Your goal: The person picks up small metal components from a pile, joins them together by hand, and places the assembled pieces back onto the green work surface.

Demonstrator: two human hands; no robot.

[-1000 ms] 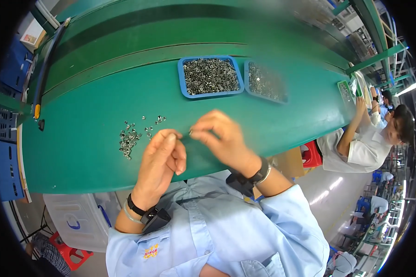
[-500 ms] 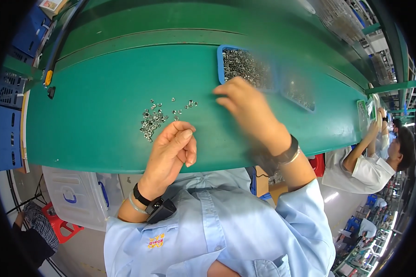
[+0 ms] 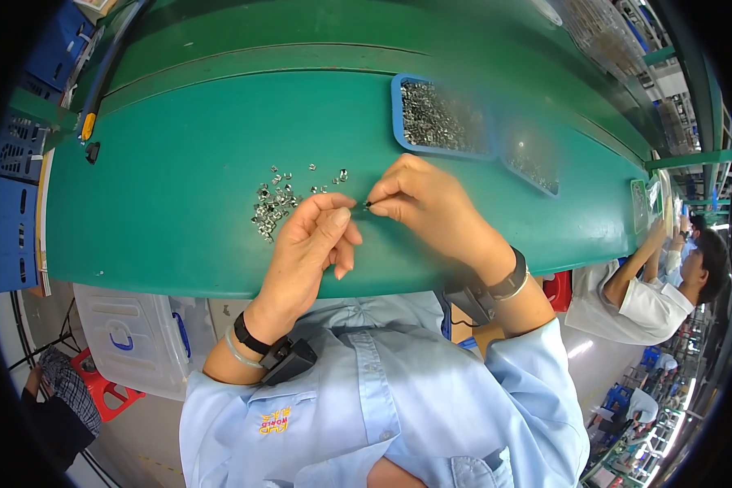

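My right hand (image 3: 427, 203) pinches a small dark, shiny metal piece (image 3: 367, 205) between thumb and forefinger, over the green tabletop (image 3: 171, 154). Close to its left is my left hand (image 3: 309, 240), thumb and forefinger pressed together, other fingers curled. Whatever lies between those fingertips is too small or hidden to make out. Just beyond the left hand lies a loose scatter of small square-looking metal pieces (image 3: 275, 207), a few lying apart toward the right. Behind my right hand stands a blue tray (image 3: 398, 118) filled with similar small metal parts.
A second, blurred tray (image 3: 537, 185) with small parts stands right of the blue one. Blue crates (image 3: 12, 236) rise at the left edge. Below the table are a clear lidded box (image 3: 130, 342) and a red stool (image 3: 110, 390). Another person (image 3: 638, 285) works at the far right.
My right hand has come left and nearer from beside the blue tray to my left fingertips, and a small metal piece now shows in its pinch. My left hand has shifted slightly up and right.
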